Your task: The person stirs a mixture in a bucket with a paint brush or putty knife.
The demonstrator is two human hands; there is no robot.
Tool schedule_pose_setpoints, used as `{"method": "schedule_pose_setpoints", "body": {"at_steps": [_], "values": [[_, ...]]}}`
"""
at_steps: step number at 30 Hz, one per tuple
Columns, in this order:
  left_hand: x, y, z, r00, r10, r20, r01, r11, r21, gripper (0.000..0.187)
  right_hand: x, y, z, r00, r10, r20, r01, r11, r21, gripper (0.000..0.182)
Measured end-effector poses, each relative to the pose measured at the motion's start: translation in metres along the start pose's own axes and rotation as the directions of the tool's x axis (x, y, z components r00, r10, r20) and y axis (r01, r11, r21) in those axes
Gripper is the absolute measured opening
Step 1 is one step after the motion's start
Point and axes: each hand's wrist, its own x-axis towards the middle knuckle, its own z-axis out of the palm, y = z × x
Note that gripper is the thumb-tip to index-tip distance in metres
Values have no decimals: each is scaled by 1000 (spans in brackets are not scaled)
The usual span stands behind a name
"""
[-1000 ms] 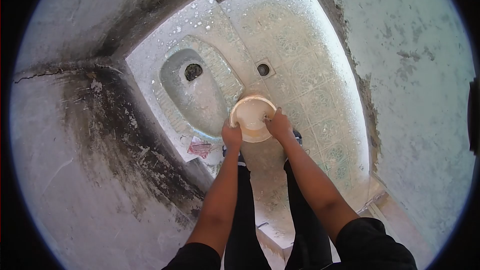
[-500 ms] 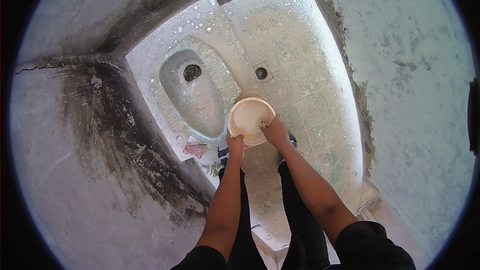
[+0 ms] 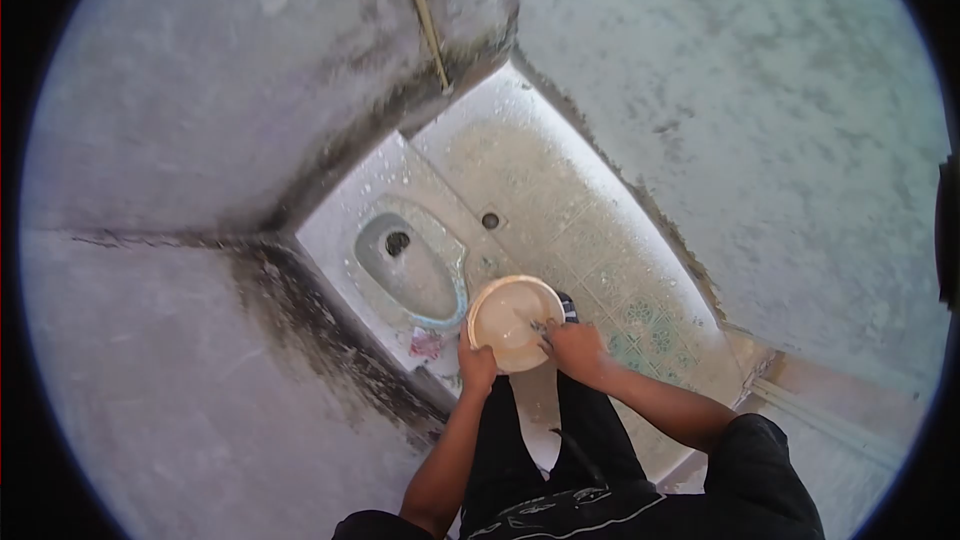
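Note:
A round, pale bucket [image 3: 515, 290] with off-white liquid inside hangs in front of my legs, above the floor. My left hand [image 3: 478, 366] is closed on its left rim, thumb over the edge. At the right side of the bucket, my right hand [image 3: 575, 348] is closed around something small at the liquid's surface; its fingertips look coated and I cannot make out the item. Left of the bucket lies a squat toilet [image 3: 410, 275] set in a raised, spattered platform.
A floor drain [image 3: 491, 221] sits in the patterned tile floor [image 3: 560, 230]. Beside the toilet is a red and white packet [image 3: 426, 343]. A pipe [image 3: 425, 20] runs down the stained far wall. A ledge [image 3: 830, 420] stands at the lower right.
The view has tilted up, showing more far wall and the pipe. The bucket sits lower in the picture and nearer my body, still held. My right hand stays at its right side.

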Motion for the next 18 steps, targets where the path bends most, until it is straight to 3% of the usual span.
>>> {"method": "schedule_pose_setpoints", "body": {"at_steps": [1,3,4,7,11,13,17,18], "values": [[-25,18,-3,1000,-7,-4,7,1000,-30,71,-30,-9,-18,999,14,-29,-13,1000,14,41],[-56,61,-2,999,39,13,-38,997,-73,70,-76,-16,-60,954,2,-301,56,982,183,36],[-76,86,-2,999,5,40,0,993,-121,70,-95,-16,-69,862,8,-508,159,945,285,35],[-126,141,2,994,-42,104,58,987,-151,70,-144,-7,-89,751,67,-657,263,882,390,35],[-186,194,17,988,-32,151,40,998,-50,68,-211,-8,-125,674,155,-722,250,873,420,33],[-215,214,28,989,3,151,-16,996,88,68,-253,-19,-151,758,129,-640,126,933,338,37],[-259,228,53,987,85,139,-97,992,78,67,-306,-14,-166,774,126,-621,77,954,290,40],[-264,228,58,979,144,142,-146,989,1,67,-314,-3,-168,719,70,-691,157,953,260,44]]}}
